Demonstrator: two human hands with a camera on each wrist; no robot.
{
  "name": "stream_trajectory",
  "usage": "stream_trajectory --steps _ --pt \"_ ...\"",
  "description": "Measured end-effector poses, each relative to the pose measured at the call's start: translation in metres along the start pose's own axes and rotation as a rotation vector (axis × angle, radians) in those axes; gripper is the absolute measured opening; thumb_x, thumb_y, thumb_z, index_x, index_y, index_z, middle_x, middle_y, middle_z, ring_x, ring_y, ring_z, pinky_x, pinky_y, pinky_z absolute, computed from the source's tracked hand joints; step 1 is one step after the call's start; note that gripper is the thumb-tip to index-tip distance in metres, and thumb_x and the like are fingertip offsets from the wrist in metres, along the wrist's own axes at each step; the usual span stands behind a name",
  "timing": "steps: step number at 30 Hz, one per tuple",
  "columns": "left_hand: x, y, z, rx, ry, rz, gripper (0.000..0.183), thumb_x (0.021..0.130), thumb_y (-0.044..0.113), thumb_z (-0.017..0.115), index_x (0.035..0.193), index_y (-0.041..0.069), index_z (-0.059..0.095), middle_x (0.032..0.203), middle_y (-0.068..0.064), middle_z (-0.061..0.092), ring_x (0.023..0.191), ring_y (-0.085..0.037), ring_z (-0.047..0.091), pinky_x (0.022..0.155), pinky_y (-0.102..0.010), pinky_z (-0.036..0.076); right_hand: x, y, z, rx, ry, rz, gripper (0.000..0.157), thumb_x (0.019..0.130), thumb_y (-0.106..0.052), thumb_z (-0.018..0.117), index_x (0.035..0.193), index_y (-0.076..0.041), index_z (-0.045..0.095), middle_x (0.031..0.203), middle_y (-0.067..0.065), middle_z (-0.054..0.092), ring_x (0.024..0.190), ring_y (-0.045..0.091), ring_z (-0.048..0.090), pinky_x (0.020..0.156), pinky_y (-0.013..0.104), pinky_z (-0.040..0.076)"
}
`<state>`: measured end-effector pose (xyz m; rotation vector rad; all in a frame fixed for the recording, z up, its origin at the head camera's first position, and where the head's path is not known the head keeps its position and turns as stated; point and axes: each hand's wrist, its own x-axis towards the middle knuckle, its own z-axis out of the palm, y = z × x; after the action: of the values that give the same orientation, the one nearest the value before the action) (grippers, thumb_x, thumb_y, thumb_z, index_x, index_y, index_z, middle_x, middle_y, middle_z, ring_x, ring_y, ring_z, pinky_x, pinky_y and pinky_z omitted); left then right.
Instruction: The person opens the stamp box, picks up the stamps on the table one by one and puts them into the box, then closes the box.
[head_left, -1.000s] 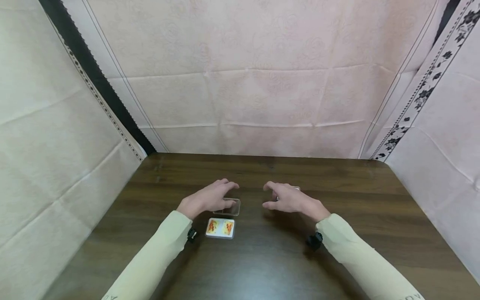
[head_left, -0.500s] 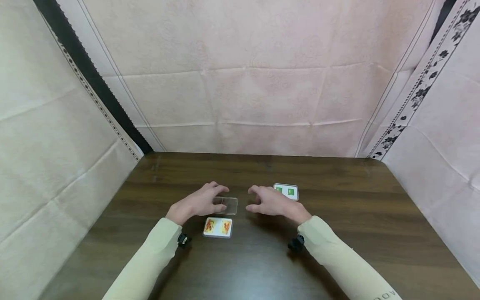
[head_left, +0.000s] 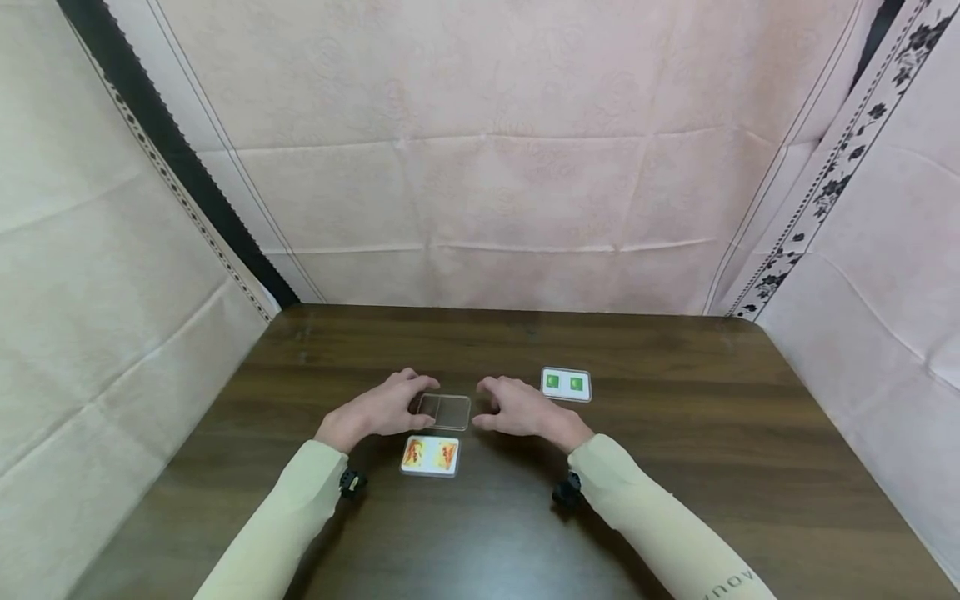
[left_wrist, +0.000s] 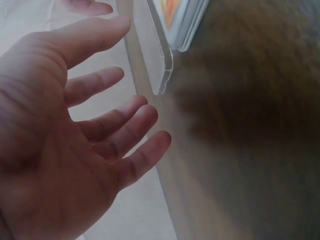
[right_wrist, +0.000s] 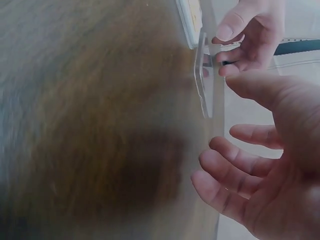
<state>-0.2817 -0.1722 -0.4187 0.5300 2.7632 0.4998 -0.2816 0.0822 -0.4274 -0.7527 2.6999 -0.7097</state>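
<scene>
A clear, shallow plastic lid (head_left: 450, 412) lies on the table between the two hands. My left hand (head_left: 378, 408) hovers at its left end, thumb and fingers spread around that side and holding nothing. On the other side my right hand (head_left: 521, 407) is held with fingers apart, thumb tip near the lid's right edge. In the left wrist view the lid (left_wrist: 152, 50) stands just beyond the thumb. The right wrist view has the lid (right_wrist: 201, 75) beyond the right thumb. Just nearer than the lid sits a flat case of cards with orange food pictures (head_left: 430, 456).
A second flat case, showing two green squares (head_left: 566, 384), lies behind the right hand. The dark wooden table (head_left: 645, 517) ends at a pale cloth backdrop (head_left: 480, 208), with more cloth on both sides.
The right hand has moved left, away from the case with green squares, which now shows whole. The left hand has shifted slightly left and uncovers more of the lid.
</scene>
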Motion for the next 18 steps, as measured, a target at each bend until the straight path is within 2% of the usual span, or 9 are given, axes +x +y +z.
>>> stream_trajectory --steps 8,18 --pt "0.002 -0.002 0.001 0.019 -0.015 0.006 0.060 0.088 0.037 0.072 0.142 0.021 0.049 0.132 -0.006 0.050 0.111 -0.022 0.047 0.093 -0.045 0.049 0.008 -0.002 0.010 -0.020 0.010 -0.009 0.054 0.090 -0.040 0.068 0.133 -0.012 0.053 0.112 0.006 0.062 0.090 0.014 0.058 0.078 0.032 0.052" --pt "0.004 -0.004 0.000 0.071 -0.040 0.000 0.060 0.088 0.039 0.072 0.141 0.021 0.051 0.133 -0.008 0.048 0.115 -0.023 0.045 0.093 -0.046 0.049 0.020 -0.006 0.014 -0.072 -0.019 0.007 0.056 0.089 -0.045 0.069 0.133 -0.015 0.053 0.111 0.003 0.060 0.088 0.015 0.055 0.077 0.032 0.050"
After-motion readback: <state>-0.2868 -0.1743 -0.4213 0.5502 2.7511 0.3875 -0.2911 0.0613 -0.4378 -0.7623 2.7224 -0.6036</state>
